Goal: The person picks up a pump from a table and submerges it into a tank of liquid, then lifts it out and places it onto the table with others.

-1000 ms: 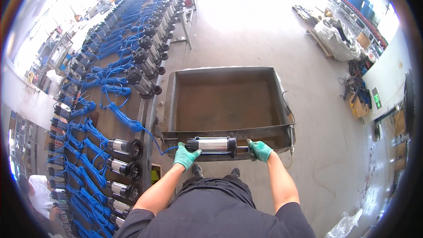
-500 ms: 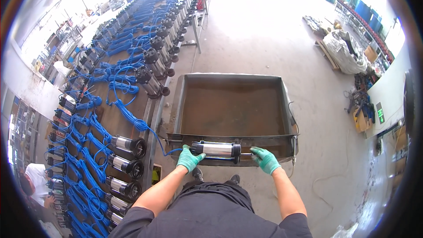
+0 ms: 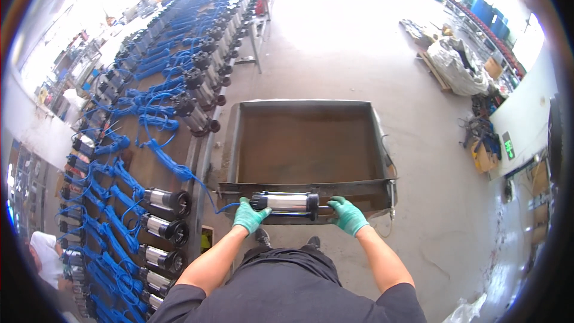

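Note:
A silver cylindrical submersible pump point(image 3: 287, 202) with black ends lies level across the near rim of a rectangular metal tank point(image 3: 306, 103) holding brownish water. My left hand point(image 3: 250, 216), in a green glove, is closed round the pump's left black end, where a blue cable point(image 3: 209, 196) leaves it. At the pump's other end, my gloved right hand point(image 3: 348, 216) has its fingers closed on a thin metal rod point(image 3: 324, 207) that meets the black end. The fingertips partly cover the rod, so its tip is hidden.
On the left, a long bench point(image 3: 156, 170) carries rows of similar pumps point(image 3: 160, 227) and coiled blue cables point(image 3: 122, 227). A person point(image 3: 45, 257) in white stands at the far left. A white sack point(image 3: 457, 66) and tools point(image 3: 481, 134) sit along the right side.
The view has shifted slightly, so everything sits a little further left. Both hands stay on the pump and rod; the right fingers are a bit nearer the pump's end.

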Demonstrator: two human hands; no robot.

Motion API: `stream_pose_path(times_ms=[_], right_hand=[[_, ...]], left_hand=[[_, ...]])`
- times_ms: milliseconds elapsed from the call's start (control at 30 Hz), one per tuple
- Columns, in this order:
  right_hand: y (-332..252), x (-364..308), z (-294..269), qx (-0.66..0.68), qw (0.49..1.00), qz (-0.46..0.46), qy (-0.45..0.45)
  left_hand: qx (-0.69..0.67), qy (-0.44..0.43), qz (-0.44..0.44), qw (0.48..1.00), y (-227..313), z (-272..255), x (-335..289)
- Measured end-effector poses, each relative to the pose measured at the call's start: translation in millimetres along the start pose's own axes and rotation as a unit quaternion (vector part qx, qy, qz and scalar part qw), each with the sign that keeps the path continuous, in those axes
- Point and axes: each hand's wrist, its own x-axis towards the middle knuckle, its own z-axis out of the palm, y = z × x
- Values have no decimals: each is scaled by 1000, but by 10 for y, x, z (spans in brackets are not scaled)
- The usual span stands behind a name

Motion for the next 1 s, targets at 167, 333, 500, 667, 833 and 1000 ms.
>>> stream_pose_path(times_ms=[167,333,500,667,833,1000], right_hand=[[87,29,-104,39,998,-46,-35],[221,227,37,292,905,264,-162],[47,151,96,385,863,317,-78],[-83,166,66,412,841,350,-24],[-17,228,112,516,747,418,-42],[236,109,135,167,938,280,118]], left_hand=[[-40,-7,-3,999,-8,-26,-19],[-63,-2,14,998,46,-21,-32],[-51,14,14,999,-78,48,4],[-60,15,8,998,-102,73,-2],[-87,12,25,996,-153,92,54],[-96,26,52,994,-66,80,10]])
